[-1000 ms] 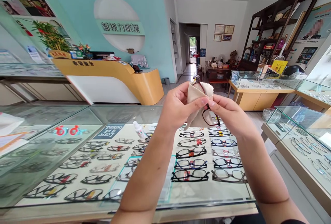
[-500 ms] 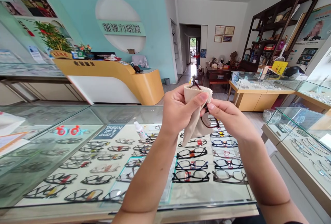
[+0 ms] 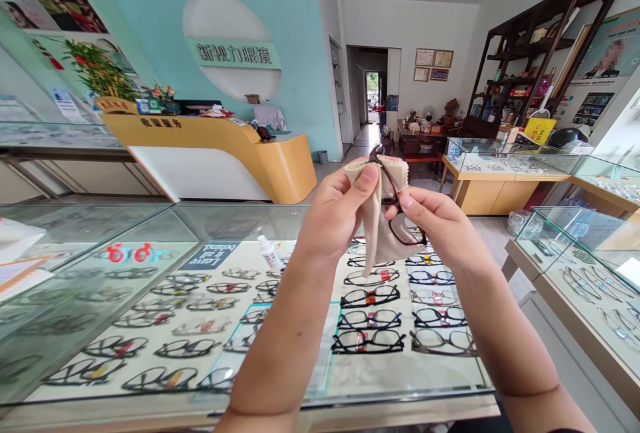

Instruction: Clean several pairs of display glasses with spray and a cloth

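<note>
Above the glass counter, my left hand (image 3: 335, 214) pinches a beige cleaning cloth (image 3: 373, 236), its thumb pressed on the folded top. A pair of dark reddish-brown eyeglasses (image 3: 391, 183) stands tilted between my hands against the cloth. The thumb and fingers of my right hand (image 3: 445, 223) grip the frame near its middle. One lens hangs below toward the right; the upper lens is partly covered by cloth. A white spray bottle (image 3: 270, 253) stands on the counter to the left of my hands.
Many eyeglasses lie in rows inside the glass display case (image 3: 377, 373) below. More glass cases (image 3: 590, 300) stand on the right. A yellow and white reception counter (image 3: 200, 160) is at the back left, and a dark wooden shelf (image 3: 530, 53) at the back right.
The cloth has opened outward at the top, showing more of the eyeglasses' upper rim. My left hand has shifted slightly left, its thumb moving off the upper lens. My right hand keeps its grip.
</note>
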{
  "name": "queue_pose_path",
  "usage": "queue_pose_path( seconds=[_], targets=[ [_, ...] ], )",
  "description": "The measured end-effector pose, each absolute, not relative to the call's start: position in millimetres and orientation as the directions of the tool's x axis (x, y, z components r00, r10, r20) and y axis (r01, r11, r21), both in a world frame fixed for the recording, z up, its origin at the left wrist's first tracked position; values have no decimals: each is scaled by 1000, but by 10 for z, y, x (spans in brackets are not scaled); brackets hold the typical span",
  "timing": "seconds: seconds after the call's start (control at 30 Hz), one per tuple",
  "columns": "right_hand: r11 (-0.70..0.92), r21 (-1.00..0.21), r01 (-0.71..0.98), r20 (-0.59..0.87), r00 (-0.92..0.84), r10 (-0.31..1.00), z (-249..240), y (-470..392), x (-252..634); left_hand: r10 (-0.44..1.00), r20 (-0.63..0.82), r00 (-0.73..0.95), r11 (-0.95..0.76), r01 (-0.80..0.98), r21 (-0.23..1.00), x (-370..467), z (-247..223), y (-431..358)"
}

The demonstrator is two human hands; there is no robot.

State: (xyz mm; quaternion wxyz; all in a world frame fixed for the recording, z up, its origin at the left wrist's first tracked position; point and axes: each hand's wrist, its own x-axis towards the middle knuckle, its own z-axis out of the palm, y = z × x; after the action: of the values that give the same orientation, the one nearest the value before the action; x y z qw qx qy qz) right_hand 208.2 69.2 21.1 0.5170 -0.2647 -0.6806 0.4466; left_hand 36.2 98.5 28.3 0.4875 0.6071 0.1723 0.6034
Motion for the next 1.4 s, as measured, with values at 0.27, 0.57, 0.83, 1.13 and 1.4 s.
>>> queue_pose_path(
  seconds=[0.27,0.57,0.83,1.13,1.4],
  targets=[
    [406,-890,-208,450,-248,858,241,682,2044,819,537,205,-428,-405,808,451,299,961],
    [391,-890,-232,445,-264,856,229,715,2073,791,579,198,-486,-370,792,457,289,950],
    [412,-901,-133,431,-371,823,209,752,2141,740,656,149,-611,-257,749,383,318,928],
    [436,-895,-97,426,-474,770,224,730,2171,758,648,73,-599,-314,737,419,312,887],
    [441,-895,-63,425,-415,804,280,684,2188,758,636,141,-604,-216,767,295,297,938]
  ],
)
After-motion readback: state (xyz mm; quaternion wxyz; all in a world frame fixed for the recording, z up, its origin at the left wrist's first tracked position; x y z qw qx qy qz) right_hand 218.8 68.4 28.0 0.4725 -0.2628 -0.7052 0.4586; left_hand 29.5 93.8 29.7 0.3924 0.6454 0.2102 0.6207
